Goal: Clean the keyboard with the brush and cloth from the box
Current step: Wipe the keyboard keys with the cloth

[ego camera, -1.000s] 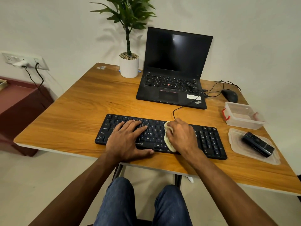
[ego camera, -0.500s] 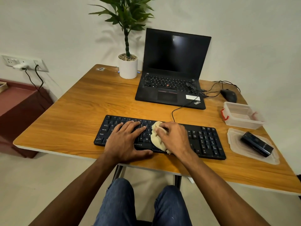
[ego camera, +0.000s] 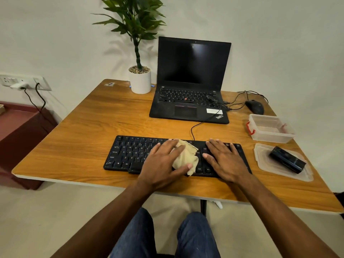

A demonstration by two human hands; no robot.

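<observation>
Since a moment ago, the cloth (ego camera: 186,155) passed from right hand (ego camera: 226,161) to left hand (ego camera: 163,164), which grips it; right lies flat, empty, on the keyboard (ego camera: 126,155). Wiping continues leftward next.

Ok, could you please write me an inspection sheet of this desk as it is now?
Surface: wooden table, bare at the left.
Job's things: keyboard; cloth bunched on its middle keys; open box; black block, possibly the brush, on the lid.
Clutter: laptop, mouse, potted plant.
Grips: left hand pressed on the cloth, thumb around it; right hand flat and open on the right keys.
Cables: keyboard cable runs to the laptop; mouse cables beside it.
Surroundings: wall socket, red cabinet.
</observation>
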